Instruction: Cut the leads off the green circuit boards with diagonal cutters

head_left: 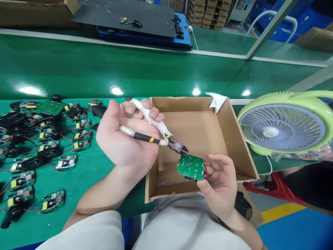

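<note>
My left hand [127, 135] holds a pair of cutting pliers [177, 145] with white-wrapped handles, palm turned up and fingers curled round one handle. The plier tips are at the upper edge of a green circuit board [191, 167]; whether they touch it is hard to tell. My right hand [220, 180] grips that board at its right side, solder side up, with red and black wires beside the fingers. Below both is an open cardboard box [192, 128] with small clippings along its near inner edge.
Several circuit boards with black housings and red wires [49, 139] cover the green mat on the left. A green fan [283, 128] stands right of the box. White paper [218, 101] hangs on the box's far corner. Beyond the ledge lies a black panel [151, 21].
</note>
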Demonstrator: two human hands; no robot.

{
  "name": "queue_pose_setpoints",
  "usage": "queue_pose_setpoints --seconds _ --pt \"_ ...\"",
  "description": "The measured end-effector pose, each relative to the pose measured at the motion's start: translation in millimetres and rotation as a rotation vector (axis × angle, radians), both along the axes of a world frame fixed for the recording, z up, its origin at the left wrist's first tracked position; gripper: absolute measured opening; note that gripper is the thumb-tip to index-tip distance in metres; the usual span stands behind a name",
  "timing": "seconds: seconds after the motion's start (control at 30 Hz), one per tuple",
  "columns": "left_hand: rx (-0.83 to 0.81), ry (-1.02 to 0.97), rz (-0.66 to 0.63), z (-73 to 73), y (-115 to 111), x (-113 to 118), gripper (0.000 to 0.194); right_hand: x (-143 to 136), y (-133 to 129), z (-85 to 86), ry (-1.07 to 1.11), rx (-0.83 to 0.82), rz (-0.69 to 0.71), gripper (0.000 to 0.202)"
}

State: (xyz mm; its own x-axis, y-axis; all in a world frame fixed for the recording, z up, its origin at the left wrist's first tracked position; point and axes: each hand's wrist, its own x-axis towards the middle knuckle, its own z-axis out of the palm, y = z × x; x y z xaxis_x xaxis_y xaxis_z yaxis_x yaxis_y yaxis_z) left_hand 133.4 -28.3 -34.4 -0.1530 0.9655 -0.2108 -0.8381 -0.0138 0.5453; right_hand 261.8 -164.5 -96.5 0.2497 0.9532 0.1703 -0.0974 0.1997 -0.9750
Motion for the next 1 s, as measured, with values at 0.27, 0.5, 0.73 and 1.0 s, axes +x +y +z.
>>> queue_pose_setpoints --seconds 0.27,0.5,0.73,1.0 --pt "-0.027 -0.051 -0.102 1.4 -5.9 2.1 0.043 5.0 -11.3 10.3 -0.087 0.005 -0.028 0.034" --pt "-0.016 -0.059 -0.116 3.9 -5.3 -1.2 0.037 -0.5 -14.6 3.7 -0.028 0.067 -0.031 0.034" --pt "-0.103 -0.112 -0.220 -2.6 0.4 0.5 0.026 -12.4 -10.1 -9.7 0.043 0.118 -0.108 0.029" --pt "-0.140 -0.093 -0.234 2.1 0.2 -1.2 0.026 -5.8 -8.4 -16.7 -0.008 0.107 -0.149 0.022"
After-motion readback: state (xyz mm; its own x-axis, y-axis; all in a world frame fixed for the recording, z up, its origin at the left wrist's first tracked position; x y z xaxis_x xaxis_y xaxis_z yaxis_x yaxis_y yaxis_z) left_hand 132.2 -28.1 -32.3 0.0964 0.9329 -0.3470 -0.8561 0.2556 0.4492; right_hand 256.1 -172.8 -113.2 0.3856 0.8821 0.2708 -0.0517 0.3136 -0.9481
